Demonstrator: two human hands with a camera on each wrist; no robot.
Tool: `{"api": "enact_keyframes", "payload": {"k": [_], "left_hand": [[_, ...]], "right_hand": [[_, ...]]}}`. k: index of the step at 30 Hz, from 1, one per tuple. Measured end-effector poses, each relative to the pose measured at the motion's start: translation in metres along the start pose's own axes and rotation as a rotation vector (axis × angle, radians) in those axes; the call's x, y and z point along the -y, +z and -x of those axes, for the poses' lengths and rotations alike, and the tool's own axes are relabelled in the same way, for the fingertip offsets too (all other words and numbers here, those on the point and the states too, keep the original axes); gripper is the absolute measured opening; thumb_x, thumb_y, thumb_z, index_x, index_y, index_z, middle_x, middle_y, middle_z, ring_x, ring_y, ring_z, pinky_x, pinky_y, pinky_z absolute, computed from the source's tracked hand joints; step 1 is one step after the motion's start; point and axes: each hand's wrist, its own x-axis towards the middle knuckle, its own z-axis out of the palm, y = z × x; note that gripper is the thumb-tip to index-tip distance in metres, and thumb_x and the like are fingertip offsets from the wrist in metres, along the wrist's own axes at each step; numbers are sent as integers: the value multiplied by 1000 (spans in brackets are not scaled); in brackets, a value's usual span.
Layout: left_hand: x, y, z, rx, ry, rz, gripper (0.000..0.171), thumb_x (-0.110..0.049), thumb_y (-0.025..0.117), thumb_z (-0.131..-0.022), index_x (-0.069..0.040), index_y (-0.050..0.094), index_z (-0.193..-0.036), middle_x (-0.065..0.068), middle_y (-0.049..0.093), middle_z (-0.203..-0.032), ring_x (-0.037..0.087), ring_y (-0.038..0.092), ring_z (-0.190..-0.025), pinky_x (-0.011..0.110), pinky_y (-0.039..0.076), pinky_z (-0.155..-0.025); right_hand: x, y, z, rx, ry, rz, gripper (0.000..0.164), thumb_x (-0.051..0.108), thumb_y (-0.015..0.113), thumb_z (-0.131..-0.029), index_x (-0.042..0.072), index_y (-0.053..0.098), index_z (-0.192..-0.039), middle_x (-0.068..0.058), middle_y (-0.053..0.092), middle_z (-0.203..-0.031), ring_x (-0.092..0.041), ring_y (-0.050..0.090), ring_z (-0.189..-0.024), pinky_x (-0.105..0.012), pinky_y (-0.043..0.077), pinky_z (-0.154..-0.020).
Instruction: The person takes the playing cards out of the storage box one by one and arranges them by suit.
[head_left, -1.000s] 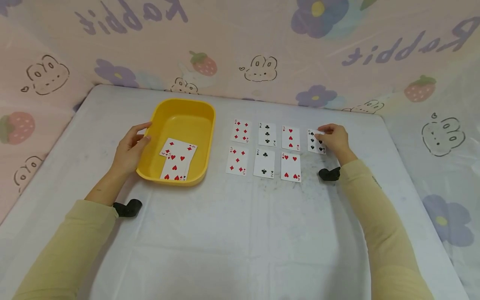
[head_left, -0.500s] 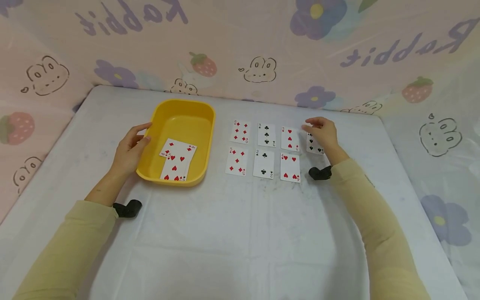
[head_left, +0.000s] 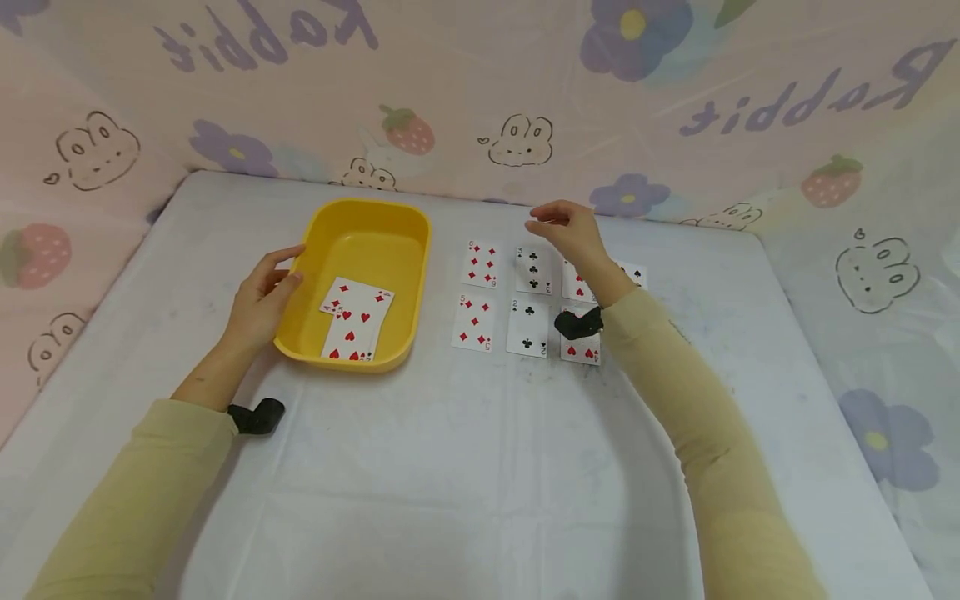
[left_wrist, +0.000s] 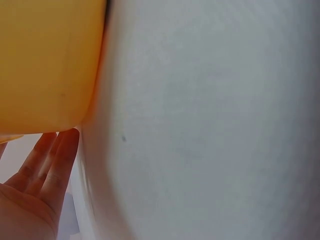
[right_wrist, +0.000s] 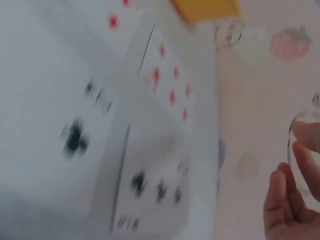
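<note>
On the left, my left hand (head_left: 262, 296) holds the left rim of a yellow plastic tray (head_left: 422, 292), thumb at the rim. In the left wrist view its fingers (left_wrist: 57, 175) lie against the tray's outer wall. A four of diamonds (head_left: 345, 292) and a five of hearts (head_left: 349, 332) overlap inside the tray. My right hand (head_left: 573, 237) hangs above the back row of cards, fingers loosely bent with nothing between them. Nearest below it are the three of clubs (head_left: 533, 271) and the three of hearts (head_left: 579, 287), partly hidden by the wrist.
Beside the tray lie the six of diamonds (head_left: 480, 264), five of diamonds (head_left: 473, 322), two of clubs (head_left: 528, 328) and four of hearts (head_left: 581, 350). The six of spades (head_left: 637, 273) is mostly behind the right forearm. A printed curtain (head_left: 450, 83) hangs behind the white table (head_left: 420, 467).
My right hand has left the six of spades, rising and sweeping left over the three of hearts towards the three of clubs. The left hand and tray stay in place.
</note>
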Motion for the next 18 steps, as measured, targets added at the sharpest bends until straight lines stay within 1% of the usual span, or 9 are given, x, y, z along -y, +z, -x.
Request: {"api": "enact_keyframes", "payload": {"k": [2,5,8,13,18], "left_hand": [[0,0,-1,3,1,8,45,-36,37,-102,-32,37,-147,22,48,-134,25,46,-104,15,41,-76],[0,1,-1,5,0,18,46,-36,38,-102,-30,37,-147,21,48,-132,23,46,-103,14,41,-76],[0,0,-1,8,-3,22,46,-37,38,-102,-30,38,-147,20,49,-131,22,47,-102,15,42,-76],[0,-1,-1,10,-8,24,45,-38,38,-102,-30,38,-146,21,49,-132,26,47,-105,18,42,-78],[0,-1,0,9,-18,19,45,-38,37,-102,-30,38,-146,20,49,-132,26,47,-104,16,42,-77]], "right_hand": [[15,9,-1,47,-17,6,36,21,66,-90,2,62,-120,-7,60,-115,-18,54,-102,-31,44,-89],[37,21,-1,130,-19,30,36,20,65,-90,2,62,-121,-8,60,-115,-19,53,-103,-33,44,-92],[57,33,0,206,-17,65,35,22,65,-90,5,62,-120,-8,61,-115,-21,54,-103,-33,45,-94],[82,56,0,308,-42,100,35,25,65,-90,7,62,-120,-7,61,-117,-20,54,-104,-30,47,-94],[100,78,0,422,-65,128,37,24,66,-89,5,63,-121,-7,62,-118,-21,56,-103,-31,47,-94]]}}
